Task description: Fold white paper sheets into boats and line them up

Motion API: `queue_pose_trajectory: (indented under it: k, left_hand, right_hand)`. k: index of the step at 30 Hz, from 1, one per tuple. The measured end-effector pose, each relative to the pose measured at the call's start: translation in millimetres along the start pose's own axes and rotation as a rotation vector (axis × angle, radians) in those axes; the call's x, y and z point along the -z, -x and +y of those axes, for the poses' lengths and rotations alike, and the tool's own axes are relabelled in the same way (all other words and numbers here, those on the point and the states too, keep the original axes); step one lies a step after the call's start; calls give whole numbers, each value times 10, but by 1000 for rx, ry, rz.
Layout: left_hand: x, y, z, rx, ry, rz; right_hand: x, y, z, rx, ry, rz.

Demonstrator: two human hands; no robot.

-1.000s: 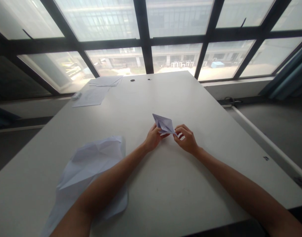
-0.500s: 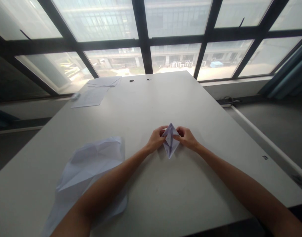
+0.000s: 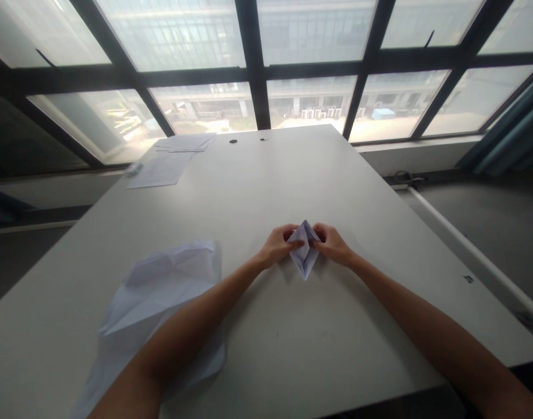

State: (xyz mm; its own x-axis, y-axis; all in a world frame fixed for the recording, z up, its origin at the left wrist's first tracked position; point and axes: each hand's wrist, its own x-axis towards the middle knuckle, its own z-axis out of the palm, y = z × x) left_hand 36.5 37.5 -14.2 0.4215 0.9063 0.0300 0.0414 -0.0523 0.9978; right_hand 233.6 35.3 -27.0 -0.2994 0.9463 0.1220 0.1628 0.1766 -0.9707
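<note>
A small diamond-shaped piece of folded paper (image 3: 305,265) is held between my two hands, one of its points toward me and the other away. On its left side, my left hand (image 3: 280,244) grips it with the thumb lying across the front face. My right hand (image 3: 331,243) pinches the opposite side, its thumb near the central fold. The fingers behind the paper are partly hidden. Under my left forearm lies a large creased sheet of paper (image 3: 162,285), partly covered by the arm.
The white table (image 3: 266,186) reaches to a row of windows with dark frames (image 3: 258,70). More paper sheets (image 3: 162,169) lie at its far left corner, beside a small blurred object (image 3: 133,169). A white bar (image 3: 462,238) runs low along the right.
The folded paper has shifted slightly right and turned a little. My left thumb now reaches further across its face, while the right thumb has drawn back toward the right edge.
</note>
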Motion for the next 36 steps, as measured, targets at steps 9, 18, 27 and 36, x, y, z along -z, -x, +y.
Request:
queue_pose_trajectory:
  k: [9, 18, 27, 36]
  left_hand:
    - [73, -7, 12, 26, -73, -63]
    - [62, -16, -32, 39, 13, -69]
    - [59, -24, -18, 96, 165, -85]
    - [60, -54, -112, 96, 250, -21]
  right_hand:
    - [19, -19, 77, -21, -27, 100]
    - [-23, 15, -46, -87, -219, 76]
    - [-25, 11, -28, -146, -423, 11]
    - [-26, -4, 13, -181, -519, 50]
